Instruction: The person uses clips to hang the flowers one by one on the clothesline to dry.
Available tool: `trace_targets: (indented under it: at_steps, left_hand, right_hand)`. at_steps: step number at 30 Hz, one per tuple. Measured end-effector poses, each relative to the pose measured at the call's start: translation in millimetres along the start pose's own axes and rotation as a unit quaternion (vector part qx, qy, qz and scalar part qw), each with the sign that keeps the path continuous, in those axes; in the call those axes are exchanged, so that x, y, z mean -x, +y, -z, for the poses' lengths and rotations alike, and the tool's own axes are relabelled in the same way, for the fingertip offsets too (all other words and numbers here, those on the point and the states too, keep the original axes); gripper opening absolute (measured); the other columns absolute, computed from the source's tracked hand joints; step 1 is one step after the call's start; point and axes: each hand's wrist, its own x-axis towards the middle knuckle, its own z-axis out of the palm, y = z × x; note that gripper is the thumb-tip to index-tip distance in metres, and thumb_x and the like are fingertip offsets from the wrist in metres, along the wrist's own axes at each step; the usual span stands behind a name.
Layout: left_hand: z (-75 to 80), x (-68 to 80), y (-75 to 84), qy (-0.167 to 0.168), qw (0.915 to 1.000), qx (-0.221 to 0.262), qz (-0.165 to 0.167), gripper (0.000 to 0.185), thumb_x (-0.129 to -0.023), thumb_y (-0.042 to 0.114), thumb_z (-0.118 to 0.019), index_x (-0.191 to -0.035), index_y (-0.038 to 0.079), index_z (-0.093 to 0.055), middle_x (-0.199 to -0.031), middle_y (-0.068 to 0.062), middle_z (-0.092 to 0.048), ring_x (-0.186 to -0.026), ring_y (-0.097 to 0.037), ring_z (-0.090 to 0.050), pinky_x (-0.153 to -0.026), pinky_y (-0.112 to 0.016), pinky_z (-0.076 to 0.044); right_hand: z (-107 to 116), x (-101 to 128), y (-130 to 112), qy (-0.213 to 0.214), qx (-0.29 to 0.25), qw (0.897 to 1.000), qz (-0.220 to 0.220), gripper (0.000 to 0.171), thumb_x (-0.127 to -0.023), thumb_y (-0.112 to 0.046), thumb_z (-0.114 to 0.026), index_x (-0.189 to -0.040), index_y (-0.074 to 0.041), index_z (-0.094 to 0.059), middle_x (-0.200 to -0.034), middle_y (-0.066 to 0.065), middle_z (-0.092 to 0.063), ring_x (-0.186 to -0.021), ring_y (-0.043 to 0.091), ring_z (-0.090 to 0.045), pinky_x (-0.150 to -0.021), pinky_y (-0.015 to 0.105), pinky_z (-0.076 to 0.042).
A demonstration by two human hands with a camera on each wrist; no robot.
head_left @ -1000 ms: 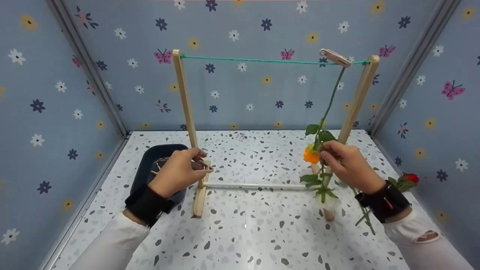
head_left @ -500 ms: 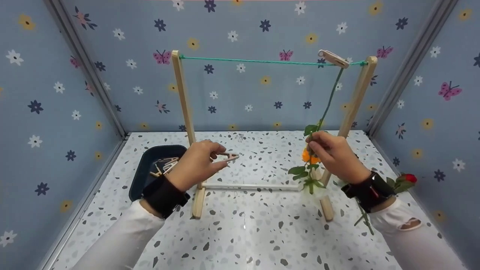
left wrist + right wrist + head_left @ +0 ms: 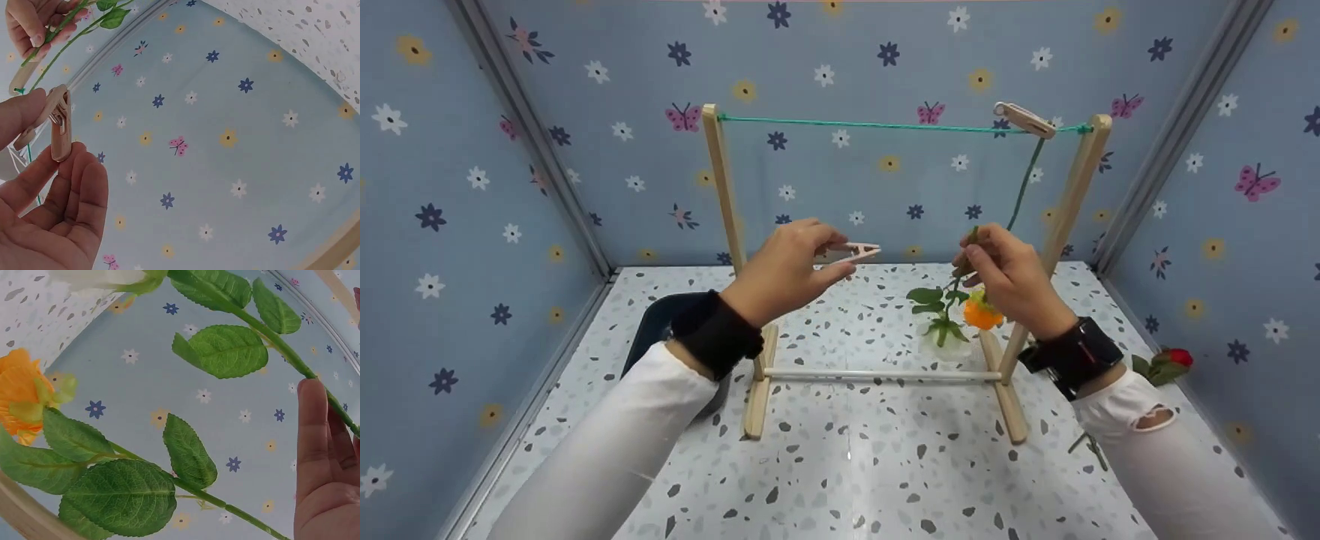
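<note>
My left hand (image 3: 787, 266) pinches a wooden clothespin (image 3: 861, 252) between thumb and fingers, below the green cord (image 3: 855, 125). In the left wrist view the clothespin (image 3: 62, 126) shows its metal spring. Opposite it, my right hand (image 3: 1016, 277) holds the green stem of a white rose (image 3: 943, 346), its bloom pointing down. The right wrist view shows this stem running past the fingers (image 3: 312, 422). An orange flower (image 3: 982, 310) hangs head down beside the right hand, its stem clipped to the cord by another clothespin (image 3: 1026, 120).
A wooden frame (image 3: 720, 180) stands on the speckled table (image 3: 847, 465), the cord strung between its posts and a white bar (image 3: 877, 374) low down. Behind my left forearm is a dark tray (image 3: 649, 330). A red rose (image 3: 1177, 358) lies at the right.
The left hand has come up and right from beside the tray with the clothespin. The right hand has lifted the white rose and moved left; the orange flower stays hanging.
</note>
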Motion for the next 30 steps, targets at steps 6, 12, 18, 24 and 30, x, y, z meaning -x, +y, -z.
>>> trace_targets:
  at_steps: [6,12,18,24,30]
  left_hand:
    - [9.6,-27.5,14.4,0.006,0.9998,-0.003,-0.019,0.034,-0.106,0.021,-0.073,-0.13,-0.004,-0.071,-0.127,-0.019,-0.072,-0.118,-0.035,-0.063,-0.104,-0.047,-0.053]
    - [17.3,-49.5,32.0,0.022,0.9984,-0.035,-0.04,0.035,-0.108,0.022,-0.07,-0.132,-0.002,-0.069,-0.129,-0.019,-0.069,-0.119,-0.034,-0.061,-0.104,-0.045,-0.052]
    - [25.1,-73.0,49.0,0.044,0.9926,-0.084,-0.077,0.034,-0.109,0.024,-0.067,-0.132,-0.002,-0.069,-0.129,-0.018,-0.07,-0.117,-0.034,-0.061,-0.106,-0.044,-0.05]
    - [31.9,-95.6,61.2,0.057,0.9872,-0.121,-0.087,0.037,-0.111,0.027,-0.063,-0.134,-0.002,-0.068,-0.129,-0.017,-0.071,-0.119,-0.034,-0.061,-0.108,-0.045,-0.048]
    - [32.6,-109.9,68.3,0.064,0.986,-0.128,-0.085,0.037,-0.115,0.025,-0.054,-0.139,0.0,-0.065,-0.13,-0.017,-0.068,-0.12,-0.033,-0.059,-0.11,-0.043,-0.046]
  right_hand:
    - [4,-14,-4,0.041,-0.071,0.996,-0.021,0.017,-0.111,0.004,-0.049,-0.117,0.004,-0.065,-0.093,0.016,-0.074,-0.081,0.017,-0.074,-0.073,0.024,-0.064]
    - [7,-28,-9,0.067,-0.089,0.994,-0.02,0.018,-0.11,0.004,-0.054,-0.116,0.007,-0.071,-0.086,-0.003,-0.075,-0.077,0.012,-0.074,-0.073,0.023,-0.064]
    - [9,-41,-16,0.083,-0.099,0.992,-0.017,0.018,-0.109,0.004,-0.054,-0.112,0.008,-0.071,-0.084,-0.002,-0.074,-0.074,0.01,-0.073,-0.074,0.024,-0.065]
    - [12,-53,-22,0.095,-0.095,0.991,-0.016,0.019,-0.113,-0.003,-0.053,-0.116,0.003,-0.07,-0.086,-0.003,-0.073,-0.075,0.011,-0.072,-0.074,0.025,-0.065]
    - [16,-63,-27,0.114,-0.075,0.99,-0.015,0.02,-0.114,-0.005,-0.051,-0.12,0.004,-0.068,-0.087,-0.001,-0.071,-0.074,0.009,-0.071,-0.072,0.023,-0.064]
